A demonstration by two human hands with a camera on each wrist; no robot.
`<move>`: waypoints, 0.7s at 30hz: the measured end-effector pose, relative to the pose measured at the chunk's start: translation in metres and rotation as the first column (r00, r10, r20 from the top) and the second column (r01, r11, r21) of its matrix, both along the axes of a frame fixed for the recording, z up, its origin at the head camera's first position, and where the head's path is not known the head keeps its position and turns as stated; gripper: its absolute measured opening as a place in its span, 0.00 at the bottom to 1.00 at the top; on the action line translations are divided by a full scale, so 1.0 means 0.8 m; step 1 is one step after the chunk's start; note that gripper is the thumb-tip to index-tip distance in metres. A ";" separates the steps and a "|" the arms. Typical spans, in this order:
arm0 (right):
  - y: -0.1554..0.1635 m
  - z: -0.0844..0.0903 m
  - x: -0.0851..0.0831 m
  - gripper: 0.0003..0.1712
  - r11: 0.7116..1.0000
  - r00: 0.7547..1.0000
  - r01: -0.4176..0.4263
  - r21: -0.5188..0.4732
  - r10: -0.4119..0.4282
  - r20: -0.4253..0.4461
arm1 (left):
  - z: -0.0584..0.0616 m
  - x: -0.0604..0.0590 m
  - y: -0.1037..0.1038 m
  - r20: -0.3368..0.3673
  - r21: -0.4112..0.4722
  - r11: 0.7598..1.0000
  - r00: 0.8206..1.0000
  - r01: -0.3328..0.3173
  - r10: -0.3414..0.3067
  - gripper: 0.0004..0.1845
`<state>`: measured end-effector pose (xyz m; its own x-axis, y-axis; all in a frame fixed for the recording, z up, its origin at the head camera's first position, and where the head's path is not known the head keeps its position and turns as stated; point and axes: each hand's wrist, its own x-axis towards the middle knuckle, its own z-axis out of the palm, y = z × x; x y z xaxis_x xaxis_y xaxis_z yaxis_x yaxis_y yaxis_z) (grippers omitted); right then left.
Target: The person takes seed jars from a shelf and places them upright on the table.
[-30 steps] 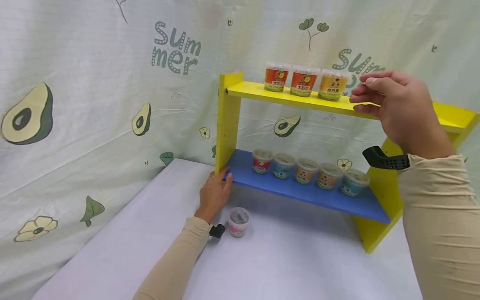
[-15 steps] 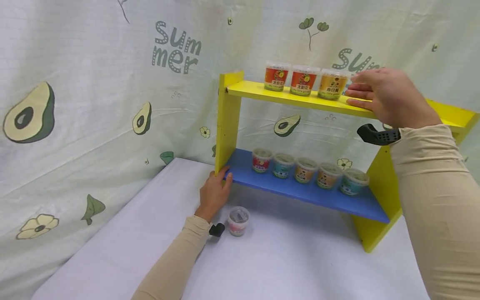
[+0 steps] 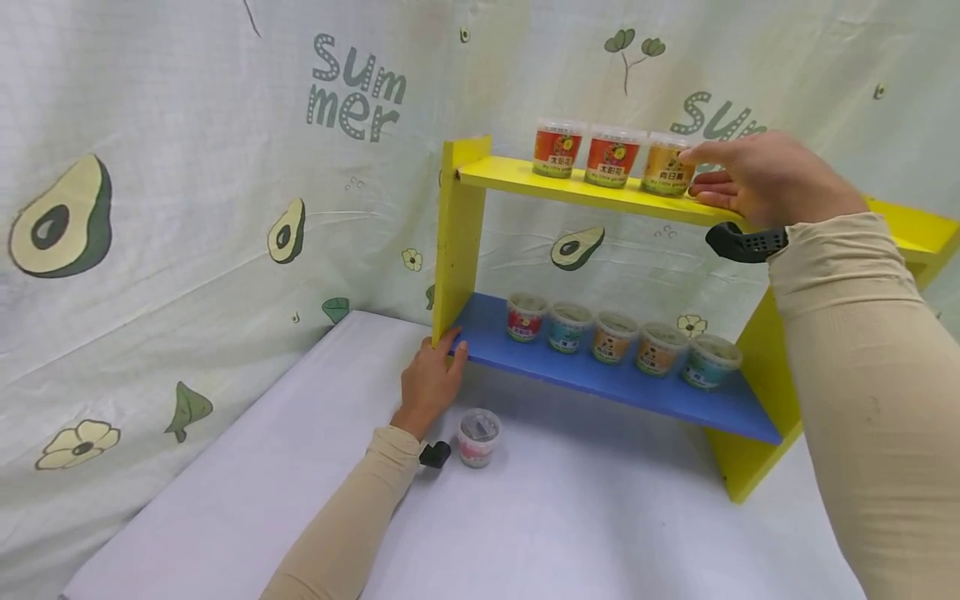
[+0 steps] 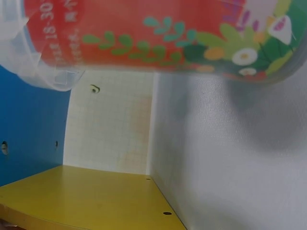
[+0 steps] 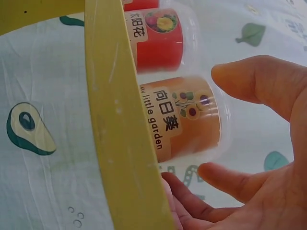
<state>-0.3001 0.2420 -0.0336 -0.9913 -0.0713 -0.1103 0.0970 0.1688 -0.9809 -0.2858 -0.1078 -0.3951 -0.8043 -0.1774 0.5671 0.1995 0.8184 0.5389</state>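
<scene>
The right hand (image 3: 757, 177) is up at the yellow top shelf (image 3: 517, 177), its grip wide: thumb and fingers are spread around the orange cup (image 3: 670, 168) without closing on it. In the right wrist view the thumb (image 5: 261, 81) sits just past the cup's top and the fingers (image 5: 225, 179) lie near its side, a gap showing on both. The orange cup stands upright at the right end of a row, beside two red cups (image 3: 585, 154) on the same shelf.

The left hand (image 3: 430, 382) rests on the white surface (image 3: 585, 517) at the foot of the yellow side panel (image 3: 452, 242), fingertips touching the corner where the blue lower shelf (image 3: 720, 410) meets it; the grip is relaxed and holds nothing. A small lidded cup (image 3: 477, 437) stands on the surface just beside the left wrist. Five more cups (image 3: 621, 337) line the blue shelf. An avocado-print cloth (image 3: 187, 192) hangs behind
</scene>
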 end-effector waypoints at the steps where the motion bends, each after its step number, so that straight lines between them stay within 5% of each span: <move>1: -0.002 0.000 0.000 0.38 1.000 1.000 0.002 0.027 -0.002 -0.001 | 0.000 0.000 0.000 0.000 -0.001 1.000 1.000 0.000 0.000 0.27; 5: -0.011 -0.001 0.000 0.44 0.987 0.999 0.032 0.158 -0.027 -0.040 | -0.001 0.000 0.001 0.004 -0.002 1.000 1.000 -0.002 0.002 0.28; 10: -0.026 -0.002 -0.002 0.46 0.932 0.990 0.122 0.342 -0.087 -0.115 | -0.002 -0.001 0.001 0.024 0.011 1.000 1.000 -0.006 0.006 0.29; 13: -0.033 -0.002 -0.007 0.42 0.907 0.985 0.157 0.391 -0.112 -0.134 | -0.002 -0.001 0.000 0.036 0.011 1.000 0.999 -0.008 0.008 0.29; 21: -0.038 -0.004 -0.013 0.50 0.819 0.973 0.214 0.532 -0.129 -0.193 | -0.002 -0.002 -0.001 0.022 0.006 1.000 1.000 -0.010 0.010 0.28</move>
<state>-0.3109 0.2115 -0.0372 -0.9894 0.1309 0.0622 0.0428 0.6742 -0.7373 -0.2874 -0.1084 -0.3964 -0.8146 -0.1890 0.5485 0.1796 0.8169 0.5482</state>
